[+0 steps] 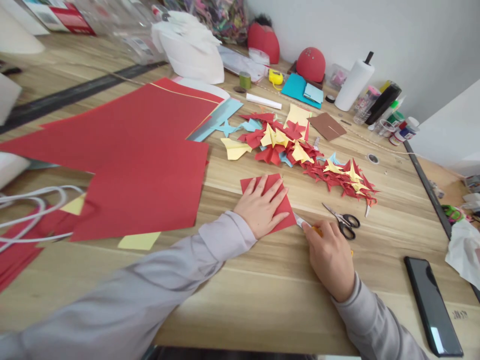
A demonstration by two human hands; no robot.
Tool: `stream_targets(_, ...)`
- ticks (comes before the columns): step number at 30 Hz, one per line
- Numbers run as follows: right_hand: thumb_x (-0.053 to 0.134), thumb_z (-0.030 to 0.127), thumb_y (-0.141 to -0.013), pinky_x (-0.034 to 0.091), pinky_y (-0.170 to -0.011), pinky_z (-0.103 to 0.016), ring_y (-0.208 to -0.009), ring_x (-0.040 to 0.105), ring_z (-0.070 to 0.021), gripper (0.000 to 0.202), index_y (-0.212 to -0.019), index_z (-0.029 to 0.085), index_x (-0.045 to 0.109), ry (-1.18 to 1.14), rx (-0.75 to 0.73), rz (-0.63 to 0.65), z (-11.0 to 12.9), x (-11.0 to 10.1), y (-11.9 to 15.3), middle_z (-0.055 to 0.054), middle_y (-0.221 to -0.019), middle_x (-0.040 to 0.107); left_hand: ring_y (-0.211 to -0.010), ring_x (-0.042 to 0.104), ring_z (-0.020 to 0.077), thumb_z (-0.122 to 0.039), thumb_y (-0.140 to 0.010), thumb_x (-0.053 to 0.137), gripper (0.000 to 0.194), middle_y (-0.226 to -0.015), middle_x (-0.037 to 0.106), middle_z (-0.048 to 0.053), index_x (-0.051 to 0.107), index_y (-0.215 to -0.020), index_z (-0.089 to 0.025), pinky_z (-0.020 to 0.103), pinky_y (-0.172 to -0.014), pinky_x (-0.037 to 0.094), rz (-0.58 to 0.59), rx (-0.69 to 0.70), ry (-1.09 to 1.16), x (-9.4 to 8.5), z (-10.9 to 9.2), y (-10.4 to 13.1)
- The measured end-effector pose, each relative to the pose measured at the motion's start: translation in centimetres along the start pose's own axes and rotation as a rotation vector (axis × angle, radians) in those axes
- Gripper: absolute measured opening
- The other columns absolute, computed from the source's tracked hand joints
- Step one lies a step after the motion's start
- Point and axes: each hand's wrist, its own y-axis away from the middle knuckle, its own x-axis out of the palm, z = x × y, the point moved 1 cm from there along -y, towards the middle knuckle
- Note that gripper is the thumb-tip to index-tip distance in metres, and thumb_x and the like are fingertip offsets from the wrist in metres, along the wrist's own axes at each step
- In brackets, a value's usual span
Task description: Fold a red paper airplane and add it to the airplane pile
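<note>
My left hand (261, 205) lies flat with fingers spread on a small red sheet of paper (285, 216), pressing it to the table. My right hand (332, 257) is closed around a utility knife (317, 230) with a yellow-orange handle. Its blade points left and touches or lies under the sheet's right corner; which of the two I cannot tell. Just beyond the right hand lie black-handled scissors (343, 220), partly spread. Further back is a pile of folded paper pieces (296, 145) in red, yellow and light blue.
Large red sheets (150, 185) cover the left side, with white cables (41, 215) at their edge. A phone (433, 305) lies at the right front. Along the back stand a paper roll (354, 85), bottles and jars (405, 131), a yellow tape measure (275, 76) and blue paper (300, 90).
</note>
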Motion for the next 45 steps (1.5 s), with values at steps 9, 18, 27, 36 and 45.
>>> stream_targets(9, 0.049, 0.008, -0.086, 0.041, -0.066, -0.031, -0.079, 0.047, -0.021, 0.036, -0.117, 0.02, 0.063, 0.029, -0.007, 0.023, 0.5, -0.1, 0.1, -0.009, -0.083, 0.054, -0.138, 0.02, 0.0444, -0.048, -0.087, 0.047, 0.064, -0.15, 0.034, 0.013, 0.042, -0.141, -0.015, 0.06, -0.11, 0.017, 0.032, -0.002, -0.016, -0.2, -0.1, -0.1)
stream_targets(18, 0.046, 0.005, -0.085, 0.043, -0.07, -0.031, -0.083, 0.048, -0.0216, 0.041, -0.119, 0.021, 0.063, 0.045, 0.011, 0.009, 0.2, 0.2, -0.1, -0.01, -0.084, 0.054, -0.139, 0.02, 0.0434, -0.049, -0.087, 0.047, 0.063, -0.15, 0.034, 0.013, 0.042, -0.141, -0.016, 0.059, -0.11, 0.016, 0.028, 0.001, -0.013, -0.1, 0.0, -0.1)
stream_targets(27, 0.047, 0.005, -0.086, 0.042, -0.074, -0.031, -0.084, 0.046, -0.0208, 0.039, -0.116, 0.021, 0.065, 0.029, -0.02, -0.025, -0.5, 0.7, -0.8, -0.01, -0.089, 0.055, -0.139, 0.021, 0.042, -0.051, -0.087, 0.045, 0.063, -0.15, 0.034, 0.011, 0.042, -0.141, -0.018, 0.059, -0.11, 0.018, 0.035, 0.014, -0.067, -0.2, -0.1, 0.0)
stream_targets(36, 0.044, 0.008, -0.088, 0.039, -0.073, -0.031, -0.08, 0.043, -0.0207, 0.039, -0.119, 0.022, 0.063, 0.067, -0.001, -0.029, -0.2, 1.2, -1.8, -0.009, -0.088, 0.054, -0.139, 0.02, 0.0433, -0.051, -0.088, 0.042, 0.064, -0.152, 0.031, 0.01, 0.04, -0.142, -0.016, 0.059, -0.111, 0.018, 0.064, 0.013, -0.092, -0.2, -0.1, -0.1)
stream_targets(45, 0.044, 0.012, -0.09, 0.037, -0.073, -0.031, -0.081, 0.044, -0.0205, 0.037, -0.122, 0.023, 0.06, 0.088, 0.029, 0.032, 0.0, 1.2, -3.2, -0.009, -0.09, 0.055, -0.139, 0.019, 0.0428, -0.051, -0.088, 0.043, 0.064, -0.151, 0.033, 0.01, 0.04, -0.142, -0.016, 0.059, -0.111, 0.018, 0.05, 0.01, -0.083, -0.2, -0.1, -0.1)
